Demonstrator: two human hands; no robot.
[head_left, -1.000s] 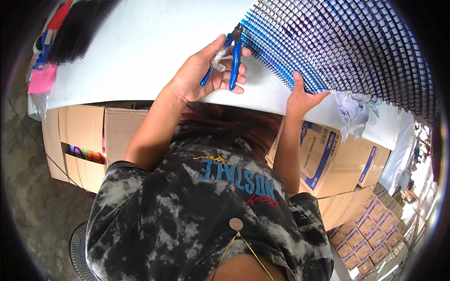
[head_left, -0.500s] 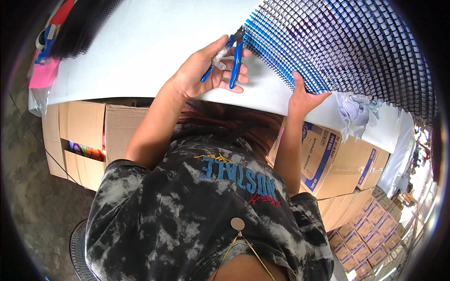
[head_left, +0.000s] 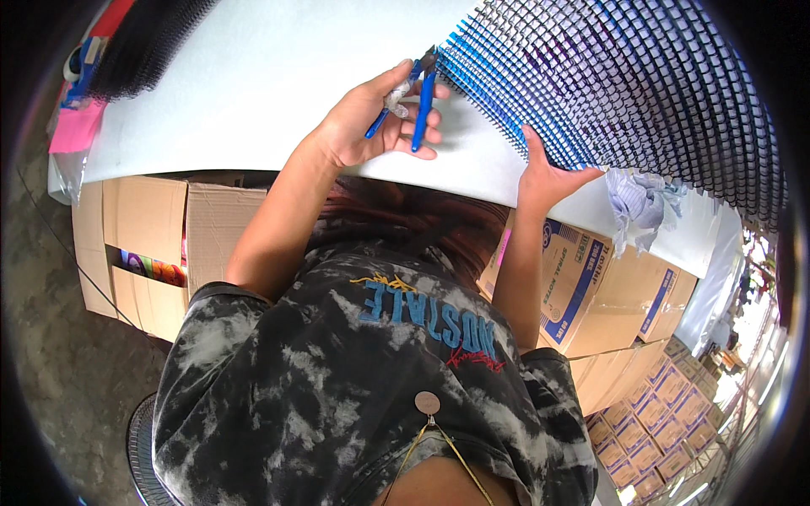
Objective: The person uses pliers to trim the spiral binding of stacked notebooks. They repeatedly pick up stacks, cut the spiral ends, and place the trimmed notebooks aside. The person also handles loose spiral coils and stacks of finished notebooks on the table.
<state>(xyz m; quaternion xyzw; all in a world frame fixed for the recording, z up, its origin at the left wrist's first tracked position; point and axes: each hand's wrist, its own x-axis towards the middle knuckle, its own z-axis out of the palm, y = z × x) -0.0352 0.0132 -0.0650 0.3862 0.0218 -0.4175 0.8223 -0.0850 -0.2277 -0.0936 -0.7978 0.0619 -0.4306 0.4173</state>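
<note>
My left hand (head_left: 359,118) holds a pair of blue-handled cutting pliers (head_left: 423,105), thumb on one handle and fingers along the other. The dark jaws are at the left corner of a stiff black grid mesh (head_left: 658,93), by its blue-tinted edge strands. Whether the jaws are closed on a strand is too small to tell. My right hand (head_left: 544,181) grips the near edge of the mesh, its thumb lying against the edge and its other fingers mostly hidden beneath the sheet.
A white-covered table (head_left: 253,93) lies under the work. Dark bristly netting (head_left: 152,51) and a pink sheet (head_left: 76,128) are at the far left. Crumpled pale cloth (head_left: 645,202) hangs by the mesh. Cardboard boxes (head_left: 224,219) stand below the table edge.
The pliers' handles have moved slightly closer together and a little away from me. My right hand keeps its hold on the mesh with hardly any shift.
</note>
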